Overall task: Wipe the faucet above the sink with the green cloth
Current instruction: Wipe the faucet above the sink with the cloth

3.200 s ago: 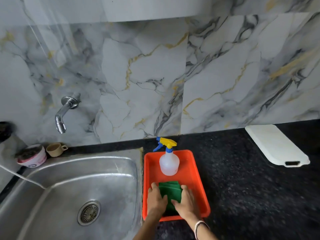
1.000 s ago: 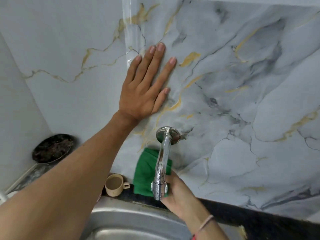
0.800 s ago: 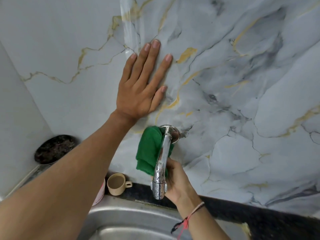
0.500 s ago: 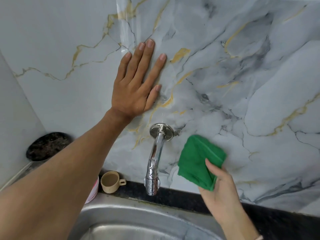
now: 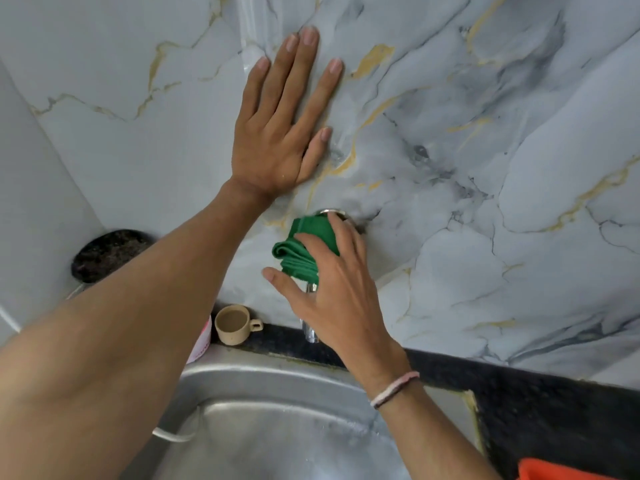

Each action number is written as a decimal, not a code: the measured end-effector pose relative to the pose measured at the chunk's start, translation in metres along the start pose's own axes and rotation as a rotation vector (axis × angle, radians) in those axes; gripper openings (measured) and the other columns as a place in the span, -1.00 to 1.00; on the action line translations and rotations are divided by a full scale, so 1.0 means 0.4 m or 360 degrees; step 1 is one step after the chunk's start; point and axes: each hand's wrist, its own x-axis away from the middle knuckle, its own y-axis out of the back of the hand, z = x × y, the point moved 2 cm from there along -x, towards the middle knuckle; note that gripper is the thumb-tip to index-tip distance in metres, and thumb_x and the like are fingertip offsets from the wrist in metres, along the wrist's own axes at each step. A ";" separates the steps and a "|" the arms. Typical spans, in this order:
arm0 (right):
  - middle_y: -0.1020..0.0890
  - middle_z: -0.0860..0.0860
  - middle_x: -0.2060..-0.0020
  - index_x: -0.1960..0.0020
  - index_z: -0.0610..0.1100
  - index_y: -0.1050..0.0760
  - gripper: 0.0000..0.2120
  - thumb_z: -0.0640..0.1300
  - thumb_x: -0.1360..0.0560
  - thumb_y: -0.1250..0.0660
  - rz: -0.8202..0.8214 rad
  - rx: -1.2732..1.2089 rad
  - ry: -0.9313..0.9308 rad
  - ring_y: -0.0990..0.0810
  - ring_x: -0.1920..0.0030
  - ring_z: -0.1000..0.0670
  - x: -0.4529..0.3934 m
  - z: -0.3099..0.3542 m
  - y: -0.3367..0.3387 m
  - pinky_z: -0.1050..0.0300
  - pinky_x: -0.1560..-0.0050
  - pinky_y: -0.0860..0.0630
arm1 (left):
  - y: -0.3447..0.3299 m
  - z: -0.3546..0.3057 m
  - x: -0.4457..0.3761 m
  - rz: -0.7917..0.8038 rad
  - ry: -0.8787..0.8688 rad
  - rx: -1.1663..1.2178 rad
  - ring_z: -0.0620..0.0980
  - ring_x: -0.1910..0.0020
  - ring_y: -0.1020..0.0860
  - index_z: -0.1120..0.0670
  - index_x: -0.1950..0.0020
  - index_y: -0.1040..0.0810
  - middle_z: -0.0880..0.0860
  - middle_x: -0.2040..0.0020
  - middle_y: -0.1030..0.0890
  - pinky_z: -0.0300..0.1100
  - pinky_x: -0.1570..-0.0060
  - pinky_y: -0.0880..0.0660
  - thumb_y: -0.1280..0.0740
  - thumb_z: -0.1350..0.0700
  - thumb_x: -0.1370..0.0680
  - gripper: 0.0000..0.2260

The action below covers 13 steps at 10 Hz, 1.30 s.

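My right hand [image 5: 337, 289] holds the bunched green cloth [image 5: 304, 247] against the top of the chrome faucet [image 5: 310, 329]. Hand and cloth cover most of the spout. Only its nozzle end, a short bit of the spout below the cloth, and a sliver of the wall flange show. My left hand [image 5: 280, 123] lies flat on the marble wall above and left of the faucet, fingers spread, holding nothing. The steel sink [image 5: 270, 441] sits directly below.
A small beige cup [image 5: 232, 323] stands on the black ledge left of the faucet, beside a pink-and-white tub [image 5: 204, 336]. A dark round object [image 5: 105, 252] sits in the left corner. An orange tray corner [image 5: 554, 471] shows at bottom right on the black counter.
Half a second ago my right hand held the cloth off to the right of the faucet. It has moved left and now presses the cloth over the spout. My left hand stays on the wall.
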 end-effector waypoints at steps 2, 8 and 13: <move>-0.10 -0.24 -0.65 -0.56 -0.04 -0.35 -0.51 -0.12 -0.64 -0.30 -0.0236 -0.0030 0.0308 -0.04 -0.66 -0.23 0.169 -0.027 -0.061 -0.21 -0.57 -0.34 | -0.004 0.002 0.013 -0.0001 0.0057 0.0004 0.19 -0.57 -0.38 0.06 -0.63 -0.29 0.24 -0.54 -0.47 0.12 -0.59 -0.27 -0.07 -0.06 -0.68 -0.48; -0.75 -0.19 -0.13 -0.37 -0.23 -0.54 -0.49 -0.05 -0.47 -0.39 0.0233 -0.2625 -0.1747 -0.71 -0.11 -0.21 0.227 -0.180 -0.129 -0.16 -0.14 -0.62 | -0.001 -0.002 0.010 0.0009 0.0091 0.0008 0.17 -0.56 -0.39 0.06 -0.62 -0.32 0.22 -0.53 -0.48 0.12 -0.58 -0.30 -0.08 -0.07 -0.66 -0.47; -0.75 -0.05 -0.19 -0.26 0.00 -0.66 -0.60 0.15 -0.58 -0.22 0.0398 -0.2576 -0.1424 -0.73 -0.15 -0.05 0.164 -0.145 -0.083 -0.01 -0.07 -0.65 | -0.002 -0.001 0.013 -0.0006 0.0082 0.0028 0.17 -0.54 -0.44 0.06 -0.60 -0.37 0.21 -0.51 -0.51 0.12 -0.57 -0.33 -0.09 -0.07 -0.66 -0.48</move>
